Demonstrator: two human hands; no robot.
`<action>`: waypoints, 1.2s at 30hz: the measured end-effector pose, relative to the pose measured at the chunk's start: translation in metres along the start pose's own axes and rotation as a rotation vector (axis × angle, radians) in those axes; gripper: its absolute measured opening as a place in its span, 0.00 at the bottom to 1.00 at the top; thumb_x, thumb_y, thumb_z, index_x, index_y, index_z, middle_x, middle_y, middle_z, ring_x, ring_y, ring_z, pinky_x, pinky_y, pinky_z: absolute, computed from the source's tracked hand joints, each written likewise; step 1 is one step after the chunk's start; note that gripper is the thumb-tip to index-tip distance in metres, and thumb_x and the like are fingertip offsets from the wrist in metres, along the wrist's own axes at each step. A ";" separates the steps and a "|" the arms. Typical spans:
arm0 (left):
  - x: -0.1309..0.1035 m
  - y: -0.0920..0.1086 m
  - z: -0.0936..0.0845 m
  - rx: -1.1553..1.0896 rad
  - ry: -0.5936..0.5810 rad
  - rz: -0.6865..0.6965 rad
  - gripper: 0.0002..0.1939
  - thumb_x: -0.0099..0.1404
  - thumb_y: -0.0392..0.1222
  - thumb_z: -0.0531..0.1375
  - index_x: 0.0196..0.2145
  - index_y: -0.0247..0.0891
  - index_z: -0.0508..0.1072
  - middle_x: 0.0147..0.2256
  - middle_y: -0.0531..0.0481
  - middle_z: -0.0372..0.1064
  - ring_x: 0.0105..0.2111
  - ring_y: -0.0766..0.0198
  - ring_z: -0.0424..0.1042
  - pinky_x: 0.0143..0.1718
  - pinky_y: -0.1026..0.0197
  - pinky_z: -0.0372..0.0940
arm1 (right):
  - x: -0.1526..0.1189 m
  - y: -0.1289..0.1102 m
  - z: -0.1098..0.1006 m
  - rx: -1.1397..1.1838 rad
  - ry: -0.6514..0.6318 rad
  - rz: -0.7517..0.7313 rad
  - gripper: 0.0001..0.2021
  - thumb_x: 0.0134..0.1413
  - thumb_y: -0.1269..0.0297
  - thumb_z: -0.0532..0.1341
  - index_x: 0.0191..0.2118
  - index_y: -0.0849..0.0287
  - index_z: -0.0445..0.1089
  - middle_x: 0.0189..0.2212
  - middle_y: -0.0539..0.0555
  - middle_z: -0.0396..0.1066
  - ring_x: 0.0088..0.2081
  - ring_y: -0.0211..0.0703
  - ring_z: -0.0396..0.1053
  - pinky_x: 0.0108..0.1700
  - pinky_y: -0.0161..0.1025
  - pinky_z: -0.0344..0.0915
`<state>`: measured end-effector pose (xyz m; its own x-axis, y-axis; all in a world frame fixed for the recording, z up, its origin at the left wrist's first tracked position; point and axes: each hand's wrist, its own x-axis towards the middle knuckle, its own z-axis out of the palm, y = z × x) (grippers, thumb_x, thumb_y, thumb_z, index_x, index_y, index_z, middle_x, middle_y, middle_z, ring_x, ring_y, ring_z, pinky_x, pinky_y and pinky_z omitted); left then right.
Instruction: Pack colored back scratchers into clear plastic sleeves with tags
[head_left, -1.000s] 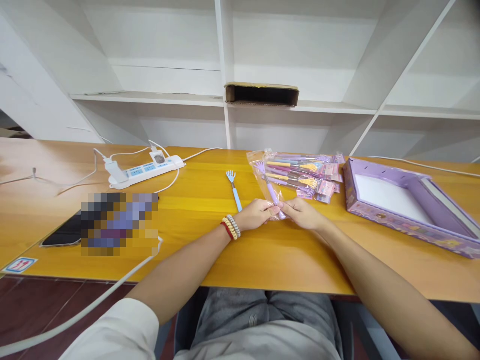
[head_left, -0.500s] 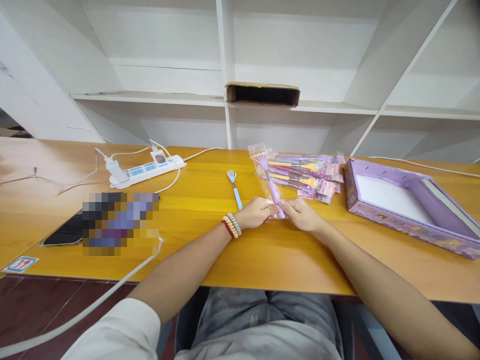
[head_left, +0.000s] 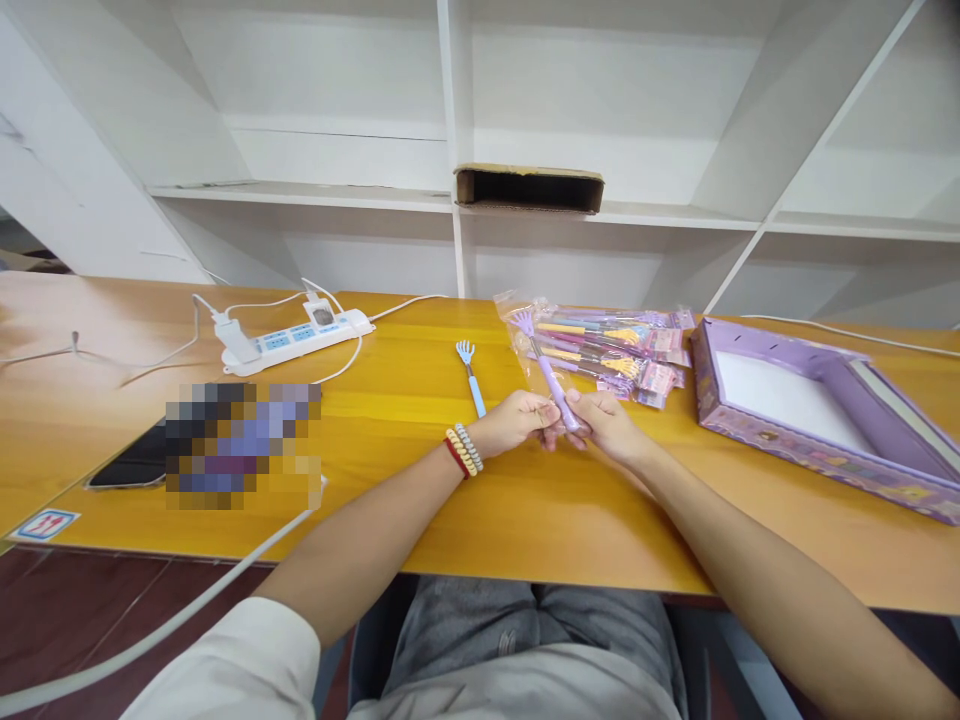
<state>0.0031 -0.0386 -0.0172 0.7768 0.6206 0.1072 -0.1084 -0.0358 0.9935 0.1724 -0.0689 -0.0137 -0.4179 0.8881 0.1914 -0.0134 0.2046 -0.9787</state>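
Observation:
A purple back scratcher with a hand-shaped head lies inside a clear plastic bag, tilted with its head up and to the left. My left hand pinches the bag's lower end from the left. My right hand grips the same end from the right, its thumb on the purple handle. To the left of my hands, a blue back scratcher rests unwrapped on the table. Just beyond my hands lies a pile of bagged back scratchers, purple, yellow and blue, with pink labels.
An open purple box stands on the right of the table. On the left are a white power strip with plugs and cables, and a black phone near a blurred patch. White shelves behind hold a cardboard box.
My hands have shifted slightly right along the bag's lower end, and more of the purple handle shows between them. The left fingers look a little looser.

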 end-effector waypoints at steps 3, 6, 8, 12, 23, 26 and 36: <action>0.002 -0.001 0.003 0.106 0.108 -0.106 0.23 0.56 0.60 0.56 0.24 0.33 0.64 0.20 0.53 0.62 0.19 0.71 0.64 0.21 0.66 0.58 | 0.004 0.010 -0.012 -0.059 0.015 0.103 0.26 0.53 0.43 0.51 0.15 0.58 0.52 0.12 0.43 0.46 0.13 0.30 0.48 0.17 0.33 0.51; 0.002 0.001 0.004 0.281 0.199 -0.276 0.21 0.58 0.58 0.53 0.24 0.35 0.63 0.19 0.54 0.61 0.16 0.72 0.60 0.16 0.68 0.50 | 0.006 0.014 -0.022 -0.350 0.003 0.181 0.27 0.54 0.43 0.48 0.16 0.59 0.54 0.12 0.44 0.48 0.15 0.30 0.47 0.19 0.32 0.47; 0.001 0.002 0.004 0.490 0.265 -0.308 0.21 0.58 0.57 0.54 0.20 0.36 0.63 0.17 0.55 0.58 0.15 0.72 0.57 0.16 0.67 0.47 | 0.006 0.013 -0.025 -0.605 0.019 0.167 0.26 0.54 0.44 0.49 0.17 0.61 0.57 0.13 0.45 0.50 0.17 0.30 0.48 0.21 0.31 0.46; -0.002 0.001 0.002 0.894 0.325 -0.176 0.23 0.55 0.55 0.57 0.13 0.37 0.57 0.13 0.55 0.52 0.16 0.70 0.54 0.18 0.64 0.44 | 0.005 0.008 -0.023 -0.921 0.004 0.127 0.24 0.54 0.46 0.50 0.18 0.61 0.60 0.14 0.46 0.53 0.19 0.31 0.49 0.23 0.32 0.46; -0.010 0.009 0.007 1.285 0.246 0.117 0.32 0.48 0.57 0.62 0.47 0.38 0.65 0.51 0.40 0.57 0.52 0.49 0.57 0.52 0.49 0.55 | 0.000 -0.006 -0.014 -1.041 -0.260 0.126 0.19 0.56 0.60 0.49 0.20 0.61 0.68 0.16 0.49 0.64 0.19 0.31 0.53 0.25 0.33 0.48; -0.010 0.003 0.005 1.273 0.096 0.120 0.27 0.54 0.55 0.59 0.48 0.39 0.64 0.52 0.42 0.57 0.55 0.51 0.54 0.55 0.49 0.51 | -0.002 -0.011 -0.013 -0.947 -0.351 0.164 0.18 0.55 0.62 0.50 0.22 0.61 0.70 0.17 0.49 0.66 0.19 0.31 0.55 0.25 0.32 0.51; -0.010 0.007 0.002 1.255 -0.052 0.086 0.20 0.55 0.50 0.60 0.44 0.40 0.67 0.44 0.46 0.64 0.50 0.53 0.58 0.51 0.51 0.51 | 0.000 -0.006 -0.025 -0.919 -0.249 0.156 0.23 0.54 0.49 0.50 0.23 0.63 0.70 0.17 0.49 0.65 0.20 0.32 0.55 0.24 0.32 0.50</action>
<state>-0.0040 -0.0471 -0.0115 0.8230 0.5489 0.1462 0.4815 -0.8107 0.3331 0.1956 -0.0602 -0.0058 -0.5369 0.8415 -0.0604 0.7306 0.4280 -0.5321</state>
